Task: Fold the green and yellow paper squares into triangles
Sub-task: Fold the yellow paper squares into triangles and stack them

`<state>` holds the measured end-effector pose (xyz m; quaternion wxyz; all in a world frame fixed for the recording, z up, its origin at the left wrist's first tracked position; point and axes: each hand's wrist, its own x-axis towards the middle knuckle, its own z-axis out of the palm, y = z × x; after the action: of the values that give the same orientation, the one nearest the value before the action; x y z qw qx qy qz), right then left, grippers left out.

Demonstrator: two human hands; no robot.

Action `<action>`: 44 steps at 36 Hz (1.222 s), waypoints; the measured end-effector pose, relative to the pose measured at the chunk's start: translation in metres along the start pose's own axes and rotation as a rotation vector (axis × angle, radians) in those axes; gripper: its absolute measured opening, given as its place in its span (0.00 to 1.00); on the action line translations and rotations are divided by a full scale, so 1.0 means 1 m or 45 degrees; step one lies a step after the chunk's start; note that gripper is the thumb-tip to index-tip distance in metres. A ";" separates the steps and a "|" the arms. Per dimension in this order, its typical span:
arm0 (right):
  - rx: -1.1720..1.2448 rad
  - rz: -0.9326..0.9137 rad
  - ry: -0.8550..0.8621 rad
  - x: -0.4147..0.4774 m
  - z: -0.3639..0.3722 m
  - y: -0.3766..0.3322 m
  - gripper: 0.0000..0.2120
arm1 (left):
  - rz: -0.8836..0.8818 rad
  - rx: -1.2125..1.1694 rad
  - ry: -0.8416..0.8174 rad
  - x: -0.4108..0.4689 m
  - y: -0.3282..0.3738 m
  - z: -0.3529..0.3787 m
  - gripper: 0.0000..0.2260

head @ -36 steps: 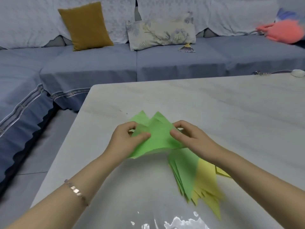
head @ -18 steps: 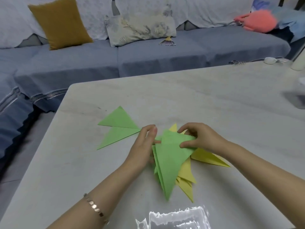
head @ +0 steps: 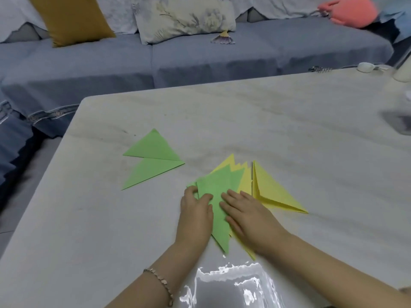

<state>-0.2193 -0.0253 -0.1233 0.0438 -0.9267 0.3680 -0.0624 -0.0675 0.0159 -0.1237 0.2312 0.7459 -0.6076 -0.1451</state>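
Observation:
A stack of folded green triangles (head: 219, 192) lies flat on the pale table (head: 289, 130), on top of a fan of yellow triangles (head: 244, 181). My left hand (head: 195, 216) pinches the stack's left edge, thumb on top. My right hand (head: 246, 216) rests flat on the stack's right side, fingers spread, partly over the yellow sheets. One yellow folded triangle (head: 271, 192) lies just right of the pile. Two green triangles (head: 153, 147) (head: 151, 172) lie apart on the table to the left, touching along an edge.
A grey-blue sofa (head: 200, 56) with a mustard cushion (head: 71, 18) and a floral cushion (head: 184, 16) runs behind the table. Small white items (head: 364, 67) sit at the table's far right. The table's left edge drops to the floor.
The green stack, held slightly raised between both hands before, now lies flat on the yellow sheets. My right hand has gone from gripping to lying flat on it.

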 end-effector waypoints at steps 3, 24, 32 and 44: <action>-0.042 0.054 -0.105 -0.002 0.006 -0.005 0.34 | 0.230 0.291 0.128 0.001 -0.004 0.006 0.06; 0.064 0.575 -0.329 0.058 0.002 0.006 0.25 | 0.990 0.471 -0.130 -0.036 -0.027 0.010 0.16; 0.113 0.573 -0.310 0.052 -0.001 0.004 0.26 | 1.095 0.522 -0.260 -0.043 -0.035 -0.002 0.13; -0.042 0.338 -0.591 0.014 -0.020 -0.007 0.37 | 1.010 0.179 -0.673 -0.031 -0.030 -0.036 0.33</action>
<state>-0.2070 -0.0307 -0.1016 0.1199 -0.8604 0.4674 0.1642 -0.0310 0.0565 -0.1106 0.0553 0.4080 -0.8915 -0.1890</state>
